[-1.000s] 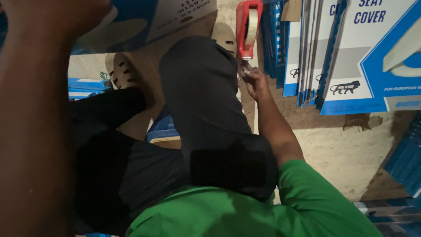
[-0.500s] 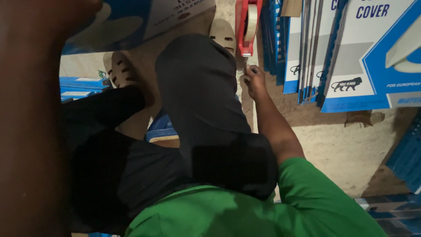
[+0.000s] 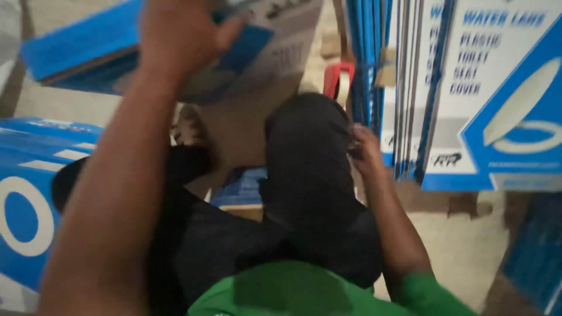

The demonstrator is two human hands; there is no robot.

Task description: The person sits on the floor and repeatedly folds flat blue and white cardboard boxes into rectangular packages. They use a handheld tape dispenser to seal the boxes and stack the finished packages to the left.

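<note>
A person sits on the floor (image 3: 468, 251), seen from above by the camera worn on the head; the picture is blurred. The left hand (image 3: 175, 41) is raised near the top edge of the view, its fingers closed on a flat cardboard carton (image 3: 275, 52), white and blue, which it holds up at a tilt over the legs; the thumb lies across a blue patch of the carton. The left forearm fills the lower left of the view. The right hand (image 3: 366, 149) rests beside the right knee (image 3: 310, 134), which is bent and clothed in dark trousers; this hand touches the near edge of a row of flattened cartons (image 3: 410, 88) standing upright on the floor at the right; whether its fingers are apart or gripping a carton edge cannot be told. A red tape dispenser (image 3: 339, 79) shows just beyond the knee, close beside the standing row. More blue and white cartons (image 3: 29, 205) lie flat at the left edge; another blue stack (image 3: 76, 47) lies at the top left. A green sleeve (image 3: 433, 295) covers the right upper arm.
</note>
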